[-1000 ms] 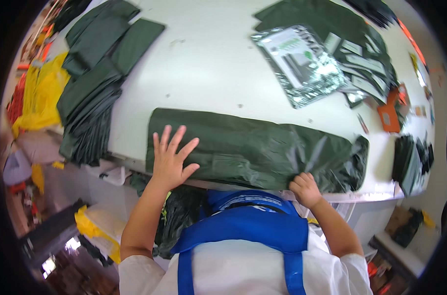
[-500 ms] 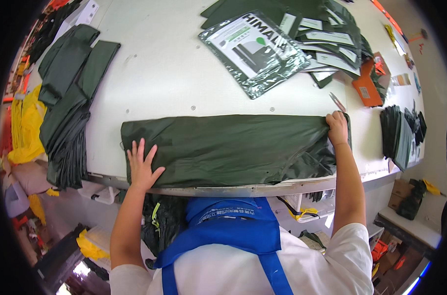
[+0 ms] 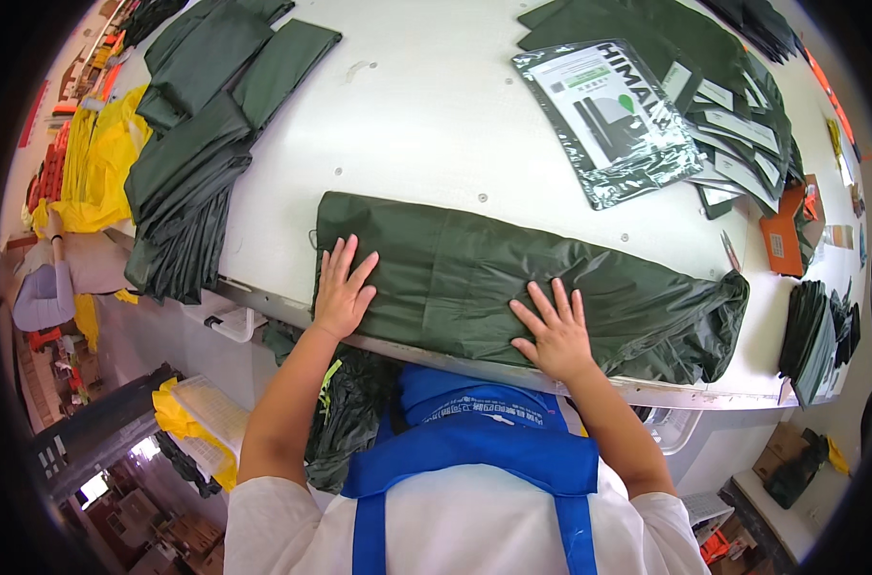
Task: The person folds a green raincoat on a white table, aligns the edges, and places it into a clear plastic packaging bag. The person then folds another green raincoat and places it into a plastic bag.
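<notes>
A long folded piece of dark green, shiny waterproof fabric (image 3: 455, 273) lies along the near edge of the white table (image 3: 412, 105). My left hand (image 3: 344, 290) rests flat on its left end, fingers spread. Near its middle, my right hand (image 3: 556, 331) also lies flat, with the fingers apart. The right end of the fabric is bunched and wrinkled. What is folded inside cannot be seen.
Folded dark green pieces (image 3: 201, 125) are stacked at the left, beside yellow fabric (image 3: 100, 158). Clear printed packages (image 3: 608, 120) and green pouches lie far right, near an orange box (image 3: 786, 230) and small snips (image 3: 731, 251). Another person's arm (image 3: 60, 254) shows far left.
My right hand has let go of the fabric's right end and moved left to its middle, now lying flat. My left hand still presses the left end. The whole view has shifted and tilted.
</notes>
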Tool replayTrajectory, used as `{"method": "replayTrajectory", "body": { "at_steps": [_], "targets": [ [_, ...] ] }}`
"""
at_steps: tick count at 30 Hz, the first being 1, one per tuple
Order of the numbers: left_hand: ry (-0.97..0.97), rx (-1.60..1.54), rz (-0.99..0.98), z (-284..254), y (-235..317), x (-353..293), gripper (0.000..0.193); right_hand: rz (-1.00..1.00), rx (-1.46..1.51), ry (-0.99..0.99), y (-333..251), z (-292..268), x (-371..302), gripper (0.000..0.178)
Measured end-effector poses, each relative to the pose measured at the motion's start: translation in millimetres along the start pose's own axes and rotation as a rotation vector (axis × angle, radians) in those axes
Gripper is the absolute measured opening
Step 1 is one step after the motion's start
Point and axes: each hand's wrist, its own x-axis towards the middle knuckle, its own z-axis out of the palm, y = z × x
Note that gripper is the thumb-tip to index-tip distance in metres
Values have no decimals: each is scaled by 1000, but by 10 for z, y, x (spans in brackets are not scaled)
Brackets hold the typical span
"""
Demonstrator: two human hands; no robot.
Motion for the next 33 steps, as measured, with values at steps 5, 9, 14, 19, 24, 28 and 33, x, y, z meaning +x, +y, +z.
{"method": "replayTrajectory", "body": {
  "at_steps": [5, 9, 14, 19, 24, 28, 33],
  "targets": [
    [149, -8, -620, 8, -22, -115, 71, 166, 653, 278, -414, -219, 285, 69],
    [-92, -207, -842, -282, -351, -20, 64, -46, 1935, 477, -1406, -203, 1138, 77],
    [-313, -1171, -931, -627, -545, 95, 67, 220, 1449, 399, -1421, 471, 1392, 64],
    [-401, -936, -364, -1176, 929, 716, 82, 567, 2165, 271, -1324, 15, 1394, 60],
    [-567, -714, -262, -258, 2056, 937, 88, 849, 2024, 451, -491, -371, 788, 61],
    [-465, -648, -68, 453, 2263, 789, 75, 752, 1391, 466, -72, -66, 474, 45],
    [49, -498, 262, 56, 1697, 496, 55, 681, 1144, 524, 227, 286, 473, 46]
  ]
}}
